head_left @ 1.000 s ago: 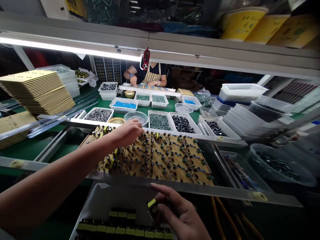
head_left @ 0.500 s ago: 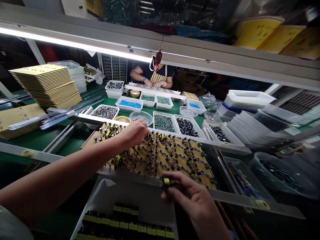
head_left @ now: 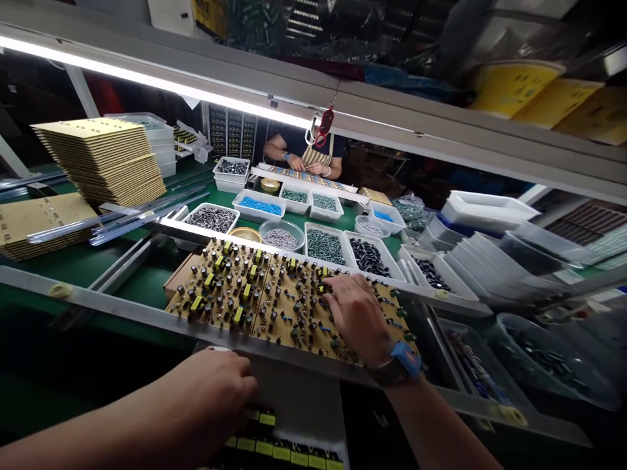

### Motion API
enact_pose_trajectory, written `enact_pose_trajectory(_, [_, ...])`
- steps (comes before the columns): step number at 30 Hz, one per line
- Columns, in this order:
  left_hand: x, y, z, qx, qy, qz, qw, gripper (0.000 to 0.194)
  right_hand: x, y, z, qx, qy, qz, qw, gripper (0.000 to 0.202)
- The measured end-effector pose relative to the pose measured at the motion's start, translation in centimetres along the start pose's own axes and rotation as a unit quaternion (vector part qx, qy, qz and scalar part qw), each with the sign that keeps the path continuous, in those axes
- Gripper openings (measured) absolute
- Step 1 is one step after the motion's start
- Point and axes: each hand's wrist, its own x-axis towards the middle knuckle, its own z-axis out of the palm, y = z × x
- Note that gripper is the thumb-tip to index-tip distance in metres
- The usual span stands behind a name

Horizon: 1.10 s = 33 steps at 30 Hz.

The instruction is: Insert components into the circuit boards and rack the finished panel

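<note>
Lit tube lamp (head_left: pixel 161 85), hanging red object (head_left: pixel 325 124), possibly scissors, yellow tubs (head_left: pixel 516 90), white trays (head_left: pixel 490 217)

Just behind the bare right hand (head_left: pixel 355 313) I see a dark, ridged wristband (head_left: pixel 388 375) with a boxy blue face (head_left: pixel 406 358); forearms (head_left: pixel 122 408) bare.

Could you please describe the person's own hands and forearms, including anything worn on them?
The left hand and right hand are gloveless, and no sleeve shows on either forearm. The right wrist has a blue band with a reddish mark and a dark strap, perhaps one piece. No wristwear shows on the left.
</note>
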Motion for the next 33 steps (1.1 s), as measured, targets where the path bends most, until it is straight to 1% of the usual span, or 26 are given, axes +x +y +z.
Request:
enact_pose_trajectory(2, [-0.5, -1.3, 1.6, 0.028, -0.015, -0.040, 0.999, 0.009, 0.3, -0.1, -0.4, -0.016, -0.019, -0.010, 1.000, 0.022])
enact_pose_trajectory(4, [-0.7, -2.0, 2.5, 0.014, -0.025, -0.051, 0.998, 0.011, 0.7, -0.2, -0.8, -0.033, -0.036, -0.015, 0.999, 0.021])
enact_pose_trajectory(6, [-0.9, -2.2, 3.1, -0.018, -0.022, -0.050, 0.998, 0.007, 0.9, -0.3, -1.0, -0.049, -0.048, -0.018, 0.997, 0.020])
enact_pose_trajectory(9, [-0.8, -2.3, 4.0, -0.044, -0.002, -0.041, 0.998, 0.005, 1.2, -0.3, -1.1, -0.067, -0.062, -0.028, 0.995, 0.021])
enact_pose_trajectory(13, [-0.5, -3.2, 5.4, -0.051, 0.017, -0.021, 0.998, 0.009, 1.5, -0.3, -1.3, -0.083, -0.074, -0.040, 0.993, 0.018])
enact_pose_trajectory(16, [-1.0, -3.9, 5.5, -0.120, 0.049, -0.013, 0.992, 0.013, 1.7, -0.4, -1.3, -0.094, -0.083, -0.050, 0.991, 0.016])
enact_pose_trajectory(18, [-1.6, -4.0, 5.1, -0.215, 0.085, -0.042, 0.972, 0.016, 1.8, -0.3, -1.3, -0.096, -0.083, -0.058, 0.990, 0.016])
enact_pose_trajectory(19, [-1.8, -4.1, 4.7, -0.276, 0.101, -0.067, 0.953, 0.017, 1.8, -0.2, -1.2, -0.094, -0.082, -0.064, 0.990, 0.016])
enact_pose_trajectory(20, [-2.1, -4.1, 4.3, -0.344, 0.112, -0.097, 0.927, 0.018, 1.8, 0.1, -1.1, -0.090, -0.079, -0.071, 0.990, 0.017])
enact_pose_trajectory(21, [-2.3, -4.1, 3.9, -0.416, 0.116, -0.124, 0.893, 0.019, 1.8, 0.3, -1.0, -0.084, -0.077, -0.081, 0.990, 0.017])
enact_pose_trajectory(24, [-2.7, -4.1, 3.0, -0.611, 0.097, -0.182, 0.764, 0.027, 1.5, 1.2, -0.7, -0.064, -0.065, -0.117, 0.989, 0.019])
enact_pose_trajectory(26, [-2.9, -4.0, 2.7, -0.699, 0.088, -0.206, 0.679, 0.031, 1.3, 1.6, -0.4, -0.055, -0.051, -0.132, 0.988, 0.020])
enact_pose_trajectory(27, [-2.9, -3.9, 2.6, -0.730, 0.090, -0.215, 0.642, 0.032, 1.2, 1.6, -0.2, -0.053, -0.043, -0.133, 0.989, 0.021])
enact_pose_trajectory(28, [-3.0, -3.8, 2.5, -0.753, 0.096, -0.221, 0.612, 0.031, 1.1, 1.6, -0.1, -0.052, -0.033, -0.130, 0.990, 0.021])
enact_pose_trajectory(29, [-3.0, -3.6, 2.4, -0.768, 0.102, -0.225, 0.591, 0.029, 1.0, 1.6, 0.1, -0.053, -0.024, -0.124, 0.991, 0.021])
enact_pose_trajectory(30, [-3.0, -3.4, 2.3, -0.776, 0.107, -0.228, 0.578, 0.027, 0.9, 1.5, 0.2, -0.054, -0.016, -0.117, 0.992, 0.021])
enact_pose_trajectory(31, [-3.0, -3.1, 2.1, -0.779, 0.110, -0.230, 0.573, 0.025, 0.9, 1.5, 0.3, -0.055, -0.010, -0.113, 0.992, 0.021])
enact_pose_trajectory(33, [-2.9, -2.6, 1.6, -0.777, 0.108, -0.230, 0.576, 0.023, 0.8, 1.4, 0.4, -0.052, -0.011, -0.115, 0.992, 0.021])
